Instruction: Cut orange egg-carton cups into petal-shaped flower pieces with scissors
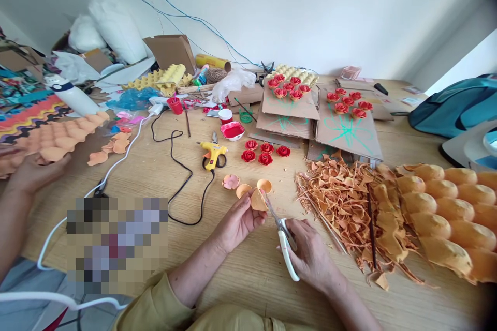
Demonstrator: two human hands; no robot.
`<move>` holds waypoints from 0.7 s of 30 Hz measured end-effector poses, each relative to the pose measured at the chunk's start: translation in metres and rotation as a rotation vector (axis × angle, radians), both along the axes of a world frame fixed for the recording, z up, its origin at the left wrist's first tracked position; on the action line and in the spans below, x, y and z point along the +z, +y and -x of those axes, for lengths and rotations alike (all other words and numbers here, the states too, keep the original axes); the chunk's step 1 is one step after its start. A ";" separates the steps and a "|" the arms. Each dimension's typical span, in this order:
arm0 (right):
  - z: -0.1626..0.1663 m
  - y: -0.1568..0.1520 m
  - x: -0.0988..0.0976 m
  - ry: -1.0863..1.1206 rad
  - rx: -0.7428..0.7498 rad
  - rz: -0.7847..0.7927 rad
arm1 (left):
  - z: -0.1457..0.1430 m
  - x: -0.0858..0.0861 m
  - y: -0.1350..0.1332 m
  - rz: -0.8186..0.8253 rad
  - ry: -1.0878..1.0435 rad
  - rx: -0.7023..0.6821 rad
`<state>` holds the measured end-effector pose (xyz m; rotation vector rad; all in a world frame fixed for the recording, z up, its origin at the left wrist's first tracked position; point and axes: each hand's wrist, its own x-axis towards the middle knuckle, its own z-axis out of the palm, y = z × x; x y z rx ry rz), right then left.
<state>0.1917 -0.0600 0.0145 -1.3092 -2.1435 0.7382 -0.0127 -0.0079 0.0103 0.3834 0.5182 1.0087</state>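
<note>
My left hand [241,221] pinches an orange egg-carton cup [258,200] between thumb and fingers above the table. In my right hand [310,251] are white-handled scissors [287,253], their blades at the right edge of that cup. Just beyond lie two more cut cups, one orange cup [264,185] and another orange cup [243,191] partly behind my fingers. A pinkish petal-edged cup [230,181] rests to their left. Several red paper roses [265,159] sit farther back, near a dish of red paint [232,131].
A yellow glue gun [212,155] with a black cord lies left of centre. Orange scraps [334,196] and an orange egg tray [446,207] fill the right side. Cardboard sheets [345,134] carry more roses. At left, another person's hand [39,173] holds an egg tray [58,137].
</note>
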 end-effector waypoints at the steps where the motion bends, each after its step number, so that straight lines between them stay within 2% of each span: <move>1: 0.000 0.000 0.001 0.006 -0.005 -0.003 | 0.000 0.000 0.000 -0.014 0.001 -0.006; 7: 0.000 0.001 0.004 -0.005 -0.011 -0.012 | 0.000 0.001 -0.001 -0.071 0.032 0.001; 21: -0.001 0.002 0.005 -0.026 0.013 -0.107 | 0.001 -0.001 -0.005 -0.312 0.246 -0.006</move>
